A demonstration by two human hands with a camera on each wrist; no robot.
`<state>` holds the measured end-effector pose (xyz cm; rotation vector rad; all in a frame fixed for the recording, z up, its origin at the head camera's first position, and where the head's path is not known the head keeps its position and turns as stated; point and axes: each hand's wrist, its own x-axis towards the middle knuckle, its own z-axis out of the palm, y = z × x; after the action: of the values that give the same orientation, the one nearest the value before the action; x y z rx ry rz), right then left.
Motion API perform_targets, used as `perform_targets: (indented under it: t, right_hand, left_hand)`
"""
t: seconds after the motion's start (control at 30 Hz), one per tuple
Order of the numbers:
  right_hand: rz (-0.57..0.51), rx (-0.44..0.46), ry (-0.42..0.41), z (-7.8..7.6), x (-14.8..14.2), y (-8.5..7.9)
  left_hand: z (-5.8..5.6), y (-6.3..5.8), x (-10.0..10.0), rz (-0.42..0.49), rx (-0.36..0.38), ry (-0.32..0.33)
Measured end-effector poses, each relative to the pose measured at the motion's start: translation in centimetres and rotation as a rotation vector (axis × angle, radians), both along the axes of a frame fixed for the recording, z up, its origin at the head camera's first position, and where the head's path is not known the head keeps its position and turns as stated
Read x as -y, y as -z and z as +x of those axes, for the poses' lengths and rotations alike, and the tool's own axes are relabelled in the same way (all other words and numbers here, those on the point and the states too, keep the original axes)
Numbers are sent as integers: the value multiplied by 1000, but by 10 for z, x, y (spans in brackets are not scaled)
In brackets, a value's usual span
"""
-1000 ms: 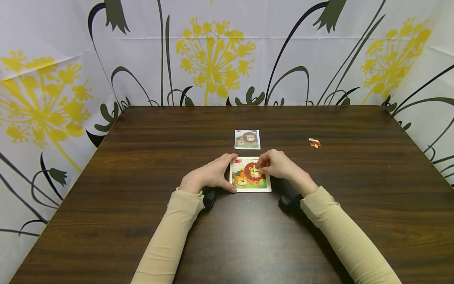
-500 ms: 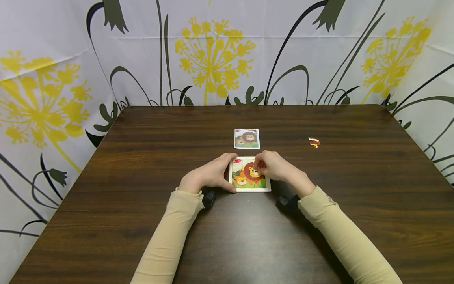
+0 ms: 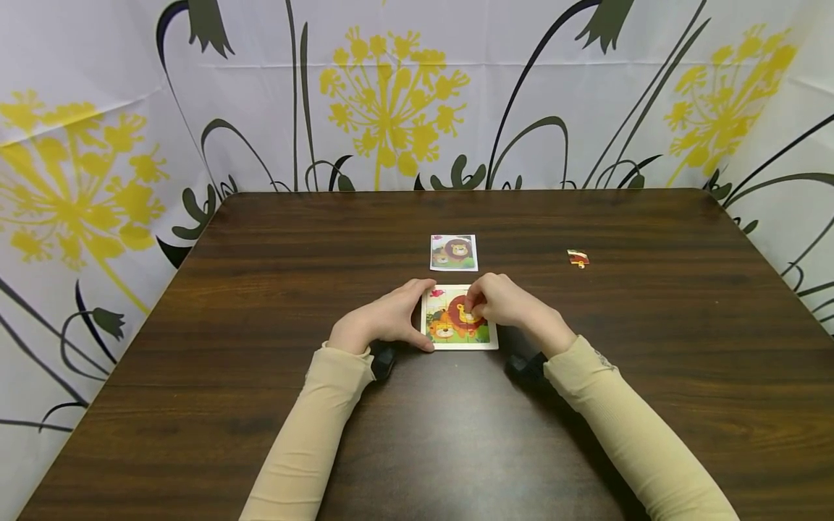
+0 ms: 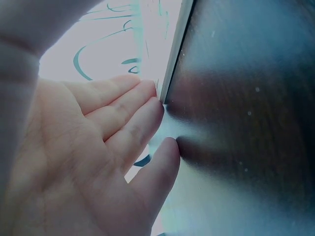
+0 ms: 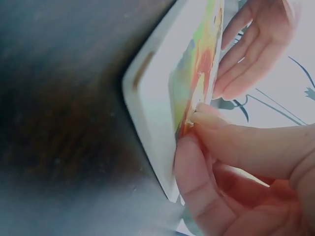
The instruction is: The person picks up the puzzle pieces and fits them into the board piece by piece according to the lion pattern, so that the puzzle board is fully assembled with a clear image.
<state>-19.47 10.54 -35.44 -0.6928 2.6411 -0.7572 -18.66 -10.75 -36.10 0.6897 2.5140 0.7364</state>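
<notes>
A square lion jigsaw puzzle in a pale tray (image 3: 464, 346) lies at the middle of the table. Along the tray's left edge rests my left hand (image 3: 381, 318), index fingertip at the far corner and thumb at the near one; the left wrist view shows its fingers (image 4: 135, 130) nearly straight. My right hand (image 3: 504, 300) reaches over the upper right of the picture. Its thumb and index finger pinch a puzzle piece (image 5: 188, 127) low at the lion's face, mostly hidden by the fingertips. I cannot tell whether that piece sits fully flat.
Just beyond the tray lies a square picture card (image 3: 453, 253) with the same lions. A loose puzzle piece (image 3: 578, 259), red and cream, lies farther right on the dark wooden table (image 3: 651, 325). A flower-patterned cloth (image 3: 260, 94) hangs behind the table.
My right hand has shifted slightly left, and the light gap in the lion's face no longer shows. The left hand stays at the tray's edge.
</notes>
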Motion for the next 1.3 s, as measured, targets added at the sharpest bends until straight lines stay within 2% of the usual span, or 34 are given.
perform_targets:
  t: [0.37,0.57,0.77,1.03,1.17,1.3]
  right_hand:
    - [-17,12,9,-2,-3,2]
    - [-29,-19,28,1,-4,3]
    - [-34,-52,-1,1,-6,4]
    - [-124,-70,-48,-4,-20,10]
    - [-101,-122,-67,-3,-27,7]
    - [-37,-181,-47,-3,-37,7]
  left_hand:
    - [0,-1,0,7,-3,4]
    - [-1,-1,0,9,4,3]
    - [-1,0,0,2,3,3]
    - [1,-1,1,-1,10,-2]
    - [1,0,1,3,-10,5]
    - [1,2,0,7,-35,21]
